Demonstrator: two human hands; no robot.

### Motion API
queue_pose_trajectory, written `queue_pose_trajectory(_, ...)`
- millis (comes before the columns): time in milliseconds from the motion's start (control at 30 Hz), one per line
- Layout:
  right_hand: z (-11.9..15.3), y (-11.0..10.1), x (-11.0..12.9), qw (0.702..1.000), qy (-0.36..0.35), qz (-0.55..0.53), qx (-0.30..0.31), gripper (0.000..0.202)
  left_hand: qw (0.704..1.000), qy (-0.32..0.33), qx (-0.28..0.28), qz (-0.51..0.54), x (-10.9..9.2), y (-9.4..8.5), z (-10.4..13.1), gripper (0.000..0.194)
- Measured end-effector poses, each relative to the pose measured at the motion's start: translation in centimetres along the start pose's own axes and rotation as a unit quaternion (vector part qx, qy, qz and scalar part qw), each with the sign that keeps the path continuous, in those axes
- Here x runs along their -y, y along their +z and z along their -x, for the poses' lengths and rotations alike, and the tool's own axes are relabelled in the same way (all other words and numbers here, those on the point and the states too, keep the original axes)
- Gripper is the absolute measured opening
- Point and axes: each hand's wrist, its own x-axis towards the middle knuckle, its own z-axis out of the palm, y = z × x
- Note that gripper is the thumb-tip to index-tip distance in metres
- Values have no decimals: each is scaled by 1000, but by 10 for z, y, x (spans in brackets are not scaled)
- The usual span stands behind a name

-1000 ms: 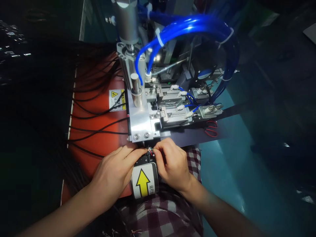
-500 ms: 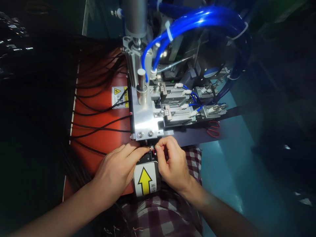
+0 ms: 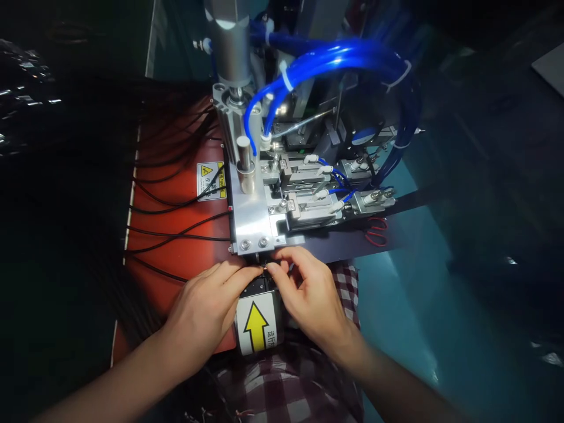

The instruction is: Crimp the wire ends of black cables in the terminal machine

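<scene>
Both my hands meet at the near end of a machine, just below its bright metal plate (image 3: 253, 220). My left hand (image 3: 210, 299) comes in from the left, its thumb and forefinger closed at a narrow gap; what they pinch is too small to name. Opposite it, my right hand (image 3: 308, 288) is closed too, with thumb and forefinger pinched almost against the left fingertips. Whatever lies between the fingers is mostly hidden. Right below the fingertips is a black block (image 3: 257, 286), and under that a white label with a yellow arrow (image 3: 256, 326).
Black cables (image 3: 176, 236) run across the orange-red surface (image 3: 176, 264) at left. A loop of blue air tubes (image 3: 343, 56) arches above the pneumatic cylinders (image 3: 308, 205). Red-handled scissors (image 3: 376, 232) lie at right. Checked cloth (image 3: 295, 376) covers the lap.
My right fingertips have moved left, closer to the left ones. The red bit seen between the hands is now covered. The view has shifted a little, so the machine sits lower and further left.
</scene>
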Motion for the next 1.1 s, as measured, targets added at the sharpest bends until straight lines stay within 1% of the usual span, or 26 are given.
queue_pose_trajectory(67, -1, 3, 4, 1000, -22, 16, -1, 8, 1000, -2, -3, -6, -1, -1, -1, 26)
queue_pose_trajectory(167, -3, 8, 4, 999, -41, 19, -21, 13, 1000, -2, -2, -7, -2, -3, -1, 26)
queue_pose_trajectory(267, -3, 11, -1, 997, -70, 0, -40, 12, 1000, -2, -2, -8, -2, -3, -1, 26)
queue_pose_trajectory(333, -3, 12, -4, 996, -63, -34, -43, 11, 1000, -2, -7, -10, -2, -2, -1, 26)
queue_pose_trajectory(367, -2, 13, -6, 996, -40, -64, -38, 10, 1000, -1, -10, -13, -2, -2, -1, 26)
queue_pose_trajectory(433, -2, 14, -8, 988, 37, -149, -17, 10, 1000, 3, -10, -24, -3, -3, -1, 27)
queue_pose_trajectory(500, -2, 15, -9, 966, 111, -233, 5, 12, 999, 10, 0, -42, -4, -4, -1, 27)
queue_pose_trajectory(533, -3, 16, -9, 955, 136, -265, 12, 12, 998, 14, 5, -54, -5, -5, -2, 27)
queue_pose_trajectory(633, -7, 15, -9, 922, 195, -333, 29, 13, 995, 34, 11, -90, -6, -7, -3, 28)
queue_pose_trajectory(700, -9, 13, -10, 901, 220, -368, 65, 15, 994, 44, 9, -102, -6, -7, -3, 29)
queue_pose_trajectory(733, -9, 12, -10, 897, 224, -374, 79, 17, 994, 47, 8, -102, -5, -7, -3, 28)
queue_pose_trajectory(767, -7, 10, -10, 898, 222, -372, 83, 19, 994, 50, 5, -99, -4, -7, -3, 27)
queue_pose_trajectory(867, 2, 9, -10, 918, 211, -330, 65, 22, 994, 58, -2, -95, -2, -6, -3, 26)
queue_pose_trajectory(967, 12, 12, -8, 935, 205, -284, 53, 22, 993, 66, -9, -102, -1, -6, -3, 27)
queue_pose_trajectory(1000, 14, 12, -7, 945, 194, -259, 43, 20, 992, 67, -12, -103, -1, -5, -3, 27)
queue_pose_trajectory(1033, 15, 12, -5, 959, 174, -222, 27, 18, 992, 68, -13, -103, -1, -5, -3, 27)
queue_pose_trajectory(1100, 14, 9, 0, 988, 103, -118, -4, 15, 993, 63, -10, -103, -1, -4, -2, 27)
